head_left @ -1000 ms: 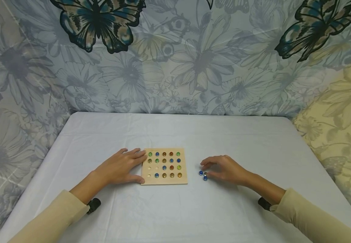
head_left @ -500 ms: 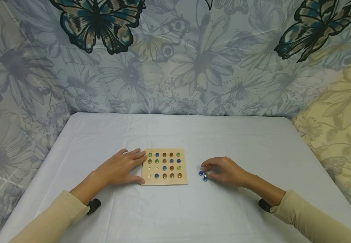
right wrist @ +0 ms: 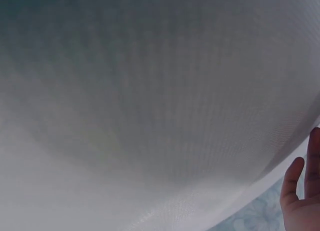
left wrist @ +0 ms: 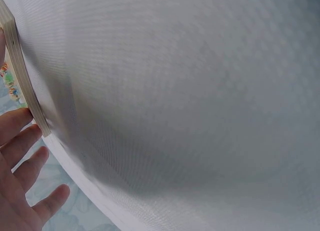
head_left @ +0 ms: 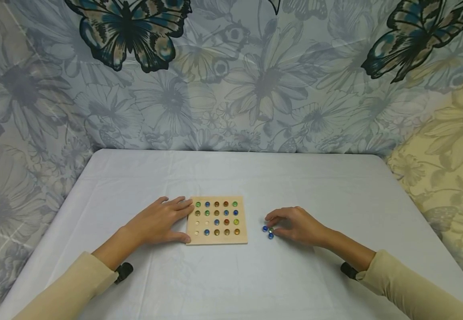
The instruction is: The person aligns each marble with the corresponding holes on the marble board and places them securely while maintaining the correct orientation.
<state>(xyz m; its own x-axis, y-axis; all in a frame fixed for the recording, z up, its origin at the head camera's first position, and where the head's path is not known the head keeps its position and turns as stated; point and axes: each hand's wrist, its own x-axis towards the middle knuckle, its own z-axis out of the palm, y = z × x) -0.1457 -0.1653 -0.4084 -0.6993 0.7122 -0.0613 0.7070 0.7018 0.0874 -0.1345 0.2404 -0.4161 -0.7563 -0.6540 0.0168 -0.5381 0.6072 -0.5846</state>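
A light wooden board (head_left: 219, 243) lies on the white-covered table, its round holes in rows filled with green, blue, amber and red marbles. Three holes at its left side hold no marble. My left hand (head_left: 161, 221) rests against the board's left edge, fingertips at the upper corner and thumb near the lower one. In the left wrist view its fingers (left wrist: 31, 168) are spread beside the board's edge. To the right of the board, my right hand (head_left: 297, 226) hovers low with bent, relaxed fingers. Its thumb is right at a small cluster of loose marbles (head_left: 271, 236), blue and greenish.
The white tablecloth (head_left: 231, 284) covers the table, with its far edge along a hanging floral and butterfly cloth (head_left: 231, 98). A yellow-tinted part of this cloth (head_left: 447, 151) flanks the right side.
Hardly anything moves. The right hand dips very slightly beside the loose marbles during the first half second. The left hand stays at the board.
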